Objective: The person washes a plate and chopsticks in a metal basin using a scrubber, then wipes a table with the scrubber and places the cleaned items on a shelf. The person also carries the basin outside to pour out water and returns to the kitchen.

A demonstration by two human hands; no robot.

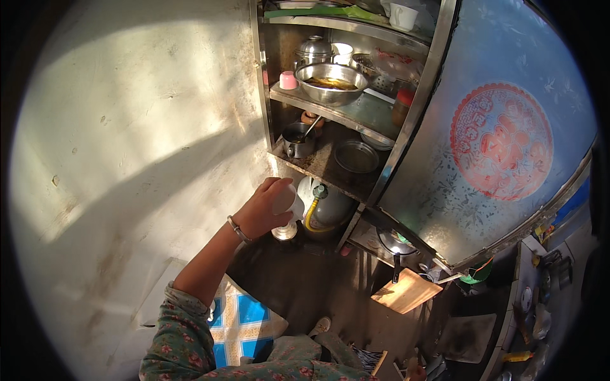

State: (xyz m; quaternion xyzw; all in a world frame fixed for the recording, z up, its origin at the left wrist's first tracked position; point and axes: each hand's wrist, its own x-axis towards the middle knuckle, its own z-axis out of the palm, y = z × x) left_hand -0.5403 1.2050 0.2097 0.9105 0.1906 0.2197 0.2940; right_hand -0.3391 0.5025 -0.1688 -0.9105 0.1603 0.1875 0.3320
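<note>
My left hand (262, 208), with a metal bangle at the wrist, reaches out from a floral sleeve. Its fingers and thumb curve around a whitish rounded vessel (284, 198), perhaps a cup or bowl; the hand hides part of it. Just below, a shiny silvery object (284, 231) stands near the gas cylinder (333, 209) with its yellow hose (310, 215). At the bottom edge, a small part of my right hand (416, 372) seems to show beside some dark objects; its fingers and whatever it may hold are unclear.
A metal-framed cabinet (317, 164) holds a steel bowl with food (333, 90), a pink cup (288, 80), a steel pot with a spoon (298, 143) and a plate (357, 156). Its patterned glass door (500, 143) stands open at right. A wooden board (406, 291) lies lower right.
</note>
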